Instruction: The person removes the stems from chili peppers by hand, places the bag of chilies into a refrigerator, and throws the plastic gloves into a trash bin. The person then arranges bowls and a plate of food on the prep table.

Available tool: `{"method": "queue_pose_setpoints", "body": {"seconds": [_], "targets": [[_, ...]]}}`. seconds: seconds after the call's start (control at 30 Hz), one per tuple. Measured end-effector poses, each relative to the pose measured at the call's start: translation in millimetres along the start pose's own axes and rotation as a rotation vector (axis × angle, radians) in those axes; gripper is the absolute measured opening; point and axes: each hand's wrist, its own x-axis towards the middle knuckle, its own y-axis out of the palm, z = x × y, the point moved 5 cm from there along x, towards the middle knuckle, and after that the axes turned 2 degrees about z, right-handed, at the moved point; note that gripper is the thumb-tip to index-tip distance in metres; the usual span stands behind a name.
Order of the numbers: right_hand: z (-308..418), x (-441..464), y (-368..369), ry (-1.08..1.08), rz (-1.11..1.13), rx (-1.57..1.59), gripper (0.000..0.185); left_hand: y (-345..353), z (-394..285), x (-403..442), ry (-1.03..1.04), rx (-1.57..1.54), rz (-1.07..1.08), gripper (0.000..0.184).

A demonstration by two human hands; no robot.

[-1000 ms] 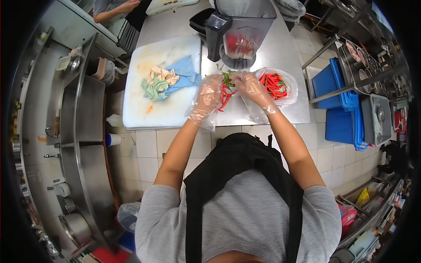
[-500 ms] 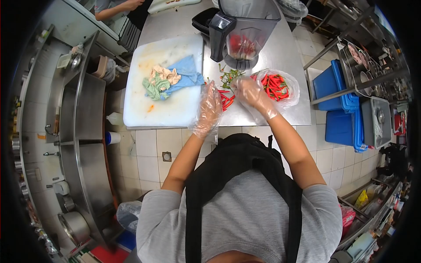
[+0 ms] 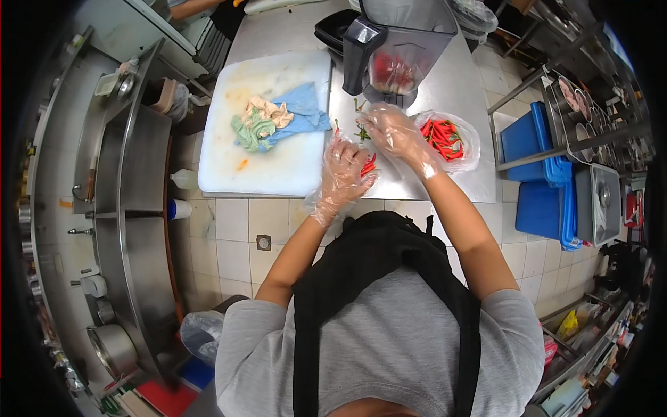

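Note:
My left hand [image 3: 342, 174], in a clear plastic glove, curls palm down over a few red chilies [image 3: 369, 165] on the steel table. Its fingers and thumb close around them, and the glove hides part of the pile. One more red chili [image 3: 336, 131] pokes out beyond the fingertips. My right hand [image 3: 392, 129], gloved the same way, has its fingers bent together above green chili stems [image 3: 363, 132]; what they pinch, if anything, is hidden. Just right of it is a clear plastic bag [image 3: 472, 149] with many red chilies [image 3: 442, 139] inside.
A blender jug [image 3: 424, 42] with red pieces at its bottom stands behind my right hand. Left of my hands lies a white cutting board [image 3: 222, 167] bearing crumpled blue, green and peach cloths [image 3: 295, 111]. Another person's arm [image 3: 193, 8] shows at the far left corner.
My left hand has turned palm down and moved right over the red chilies. My right hand has shifted slightly up and left, covering more of the stems. The view has tilted slightly.

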Motion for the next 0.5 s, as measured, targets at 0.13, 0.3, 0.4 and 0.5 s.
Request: {"method": "queue_pose_setpoints", "body": {"seconds": [0.13,0.3,0.4,0.5], "targets": [[-3,34,36,-0.259,0.062,0.054,0.026,-6,-8,4,0.058,0.090,-0.031,0.049],[-5,46,63,-0.202,0.446,-0.181,0.028,1,-3,-2,0.040,0.084,-0.049,0.041],[-5,45,52,-0.133,0.519,-0.282,0.028,-4,0,-9,-0.005,0.013,-0.139,0.035],[1,45,53,-0.230,0.419,-0.152,0.025,-9,0,-10,-0.032,-0.067,-0.181,0.030]]}}
